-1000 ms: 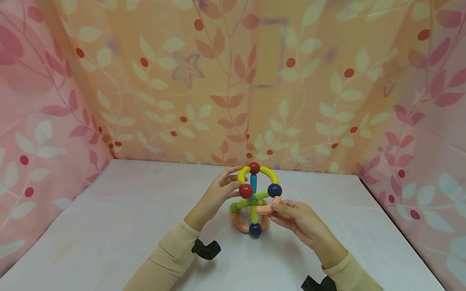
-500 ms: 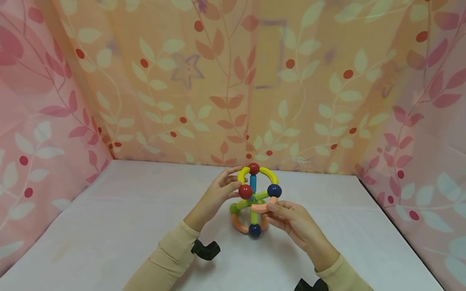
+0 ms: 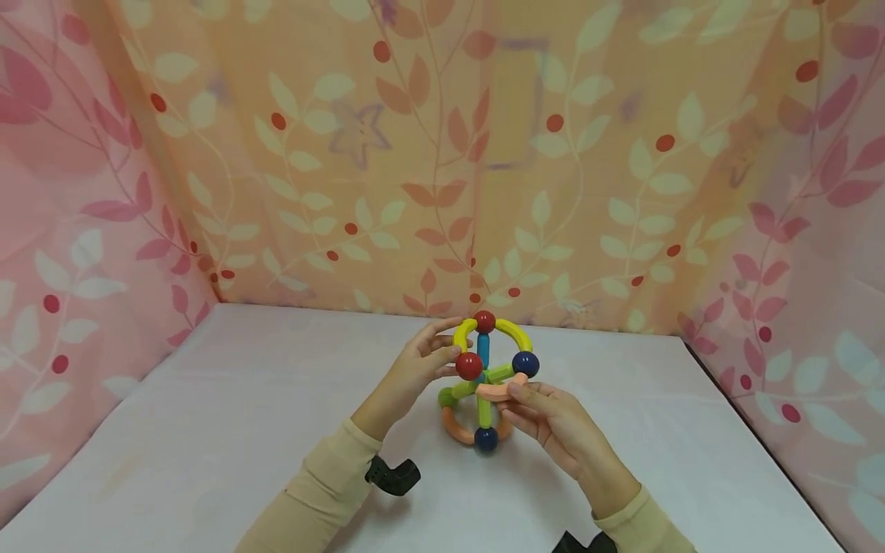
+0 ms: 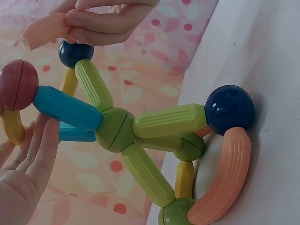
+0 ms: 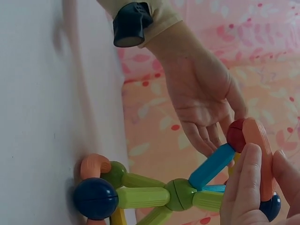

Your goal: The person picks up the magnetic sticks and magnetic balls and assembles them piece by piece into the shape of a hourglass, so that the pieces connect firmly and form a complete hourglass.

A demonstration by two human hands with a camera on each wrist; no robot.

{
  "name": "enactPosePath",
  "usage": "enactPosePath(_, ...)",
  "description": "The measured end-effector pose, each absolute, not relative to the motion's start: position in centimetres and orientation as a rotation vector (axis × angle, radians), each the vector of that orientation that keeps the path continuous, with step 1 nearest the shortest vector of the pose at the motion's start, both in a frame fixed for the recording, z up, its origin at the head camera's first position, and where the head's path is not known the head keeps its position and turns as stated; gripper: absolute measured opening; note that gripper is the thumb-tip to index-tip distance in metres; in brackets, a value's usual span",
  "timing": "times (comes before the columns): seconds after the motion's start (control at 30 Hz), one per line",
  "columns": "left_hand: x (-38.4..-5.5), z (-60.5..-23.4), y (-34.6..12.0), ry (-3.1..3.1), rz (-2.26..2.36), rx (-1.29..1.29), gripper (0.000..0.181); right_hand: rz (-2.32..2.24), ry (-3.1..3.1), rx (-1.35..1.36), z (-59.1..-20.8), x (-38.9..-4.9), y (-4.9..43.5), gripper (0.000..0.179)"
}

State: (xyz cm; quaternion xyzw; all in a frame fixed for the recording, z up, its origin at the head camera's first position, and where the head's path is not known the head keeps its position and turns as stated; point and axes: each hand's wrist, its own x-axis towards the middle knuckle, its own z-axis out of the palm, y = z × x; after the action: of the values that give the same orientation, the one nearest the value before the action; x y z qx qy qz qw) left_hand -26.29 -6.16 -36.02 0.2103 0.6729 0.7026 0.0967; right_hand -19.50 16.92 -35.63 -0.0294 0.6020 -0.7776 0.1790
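Note:
A ball-and-rod magnetic toy structure (image 3: 483, 411) stands on the table. Green rods meet at a green centre ball (image 4: 115, 130), with blue rods rising from it. Yellow curved rods link the red top ball (image 3: 485, 321) to a red ball (image 3: 469, 366) and a dark blue ball (image 3: 525, 363). My left hand (image 3: 415, 369) holds the structure's upper left side, thumb by the red ball and fingers at the yellow curve. In my right hand (image 3: 563, 422) a loose orange curved rod (image 3: 492, 392) is pinched by thumb and fingers, just below the dark blue ball.
A white cloth covers the table (image 3: 228, 430), and leaf-patterned curtains (image 3: 442, 153) close off the back and both sides. Black wrist mounts (image 3: 392, 476) are worn on both forearms. Orange curves (image 4: 229, 180) join the balls of the structure's base.
My right hand has shifted slightly left, taking the orange curved rod from the right edge of the structure to in front of it. My left hand and the structure hold their place.

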Motion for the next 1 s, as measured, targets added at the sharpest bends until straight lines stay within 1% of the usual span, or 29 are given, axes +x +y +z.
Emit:
enactPosePath(0.13, -26.2, -36.1, -6.2, 1.998, 2.079, 0.624, 0.051, -2.207, 1.668, -0.071, -35.8, -19.5, 16.8, 0.040)
enactPosePath(0.43, -26.2, -36.1, -6.2, 1.994, 2.090, 0.614, 0.051, -2.248, 1.635, -0.059, -35.7, -19.6, 16.3, 0.029)
enactPosePath(0.67, -26.6, -36.1, -6.4, 1.987, 2.080, 0.615, 0.051, -2.283, 1.787, 0.039, -35.7, -19.2, 15.4, 0.037)
enactPosePath(1.0, -27.0, -36.0, -7.3, 1.961, 2.060, 0.622, 0.051, -2.334, 1.917, 0.098, -36.1, -19.2, 14.1, 0.036)
